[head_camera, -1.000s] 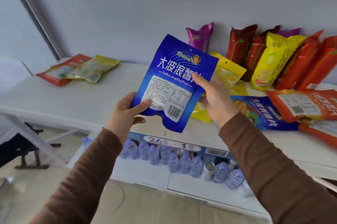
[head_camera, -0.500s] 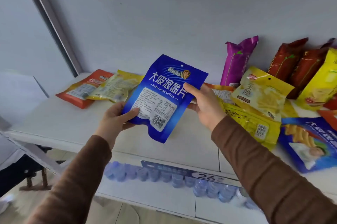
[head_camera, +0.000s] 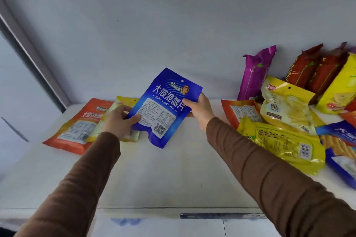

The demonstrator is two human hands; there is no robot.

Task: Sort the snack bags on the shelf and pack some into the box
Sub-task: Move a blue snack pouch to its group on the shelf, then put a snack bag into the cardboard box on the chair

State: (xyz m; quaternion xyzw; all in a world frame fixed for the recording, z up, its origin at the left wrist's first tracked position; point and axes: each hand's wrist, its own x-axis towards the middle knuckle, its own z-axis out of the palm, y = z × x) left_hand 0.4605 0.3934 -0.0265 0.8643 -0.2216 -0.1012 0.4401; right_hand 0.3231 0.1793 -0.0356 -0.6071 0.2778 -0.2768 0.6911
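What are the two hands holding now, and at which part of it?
The blue bag: the left hand pinches its lower left edge, the right hand grips its right edge.

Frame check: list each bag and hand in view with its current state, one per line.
Blue bag: held above the shelf, back side showing.
Left hand: grips the blue bag's lower left edge.
Right hand: grips its right edge.
Orange bag: flat on the shelf, left.
Purple bag: upright against the wall.
Yellow bag: lying flat, right.
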